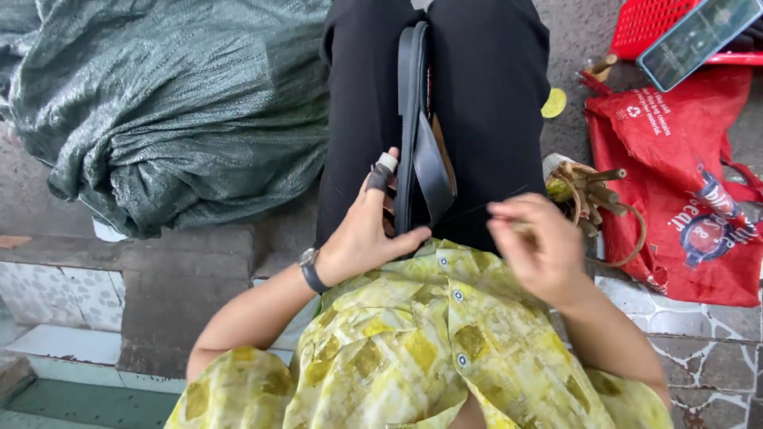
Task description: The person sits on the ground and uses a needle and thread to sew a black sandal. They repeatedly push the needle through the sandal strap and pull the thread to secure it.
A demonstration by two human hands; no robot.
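Observation:
A black sandal [416, 135] stands on its edge between my knees, on my black trousers [485, 87]. My left hand [366, 230] grips its heel end, with a taped and black-capped forefinger against the sole and the thumb under the strap. A dark watch sits on that wrist. My right hand [536, 242] is blurred, just right of the sandal, fingers pinched together; a thin dark thread seems to run from it toward the sandal. What it pinches is too small to tell.
A big dark green woven sack [167, 103] lies on the left over a concrete step [159, 254]. A red bag [683, 183] lies on the right, with wooden-handled tools [592, 191] beside it, a red basket [652, 24] and a phone [699, 40] above it.

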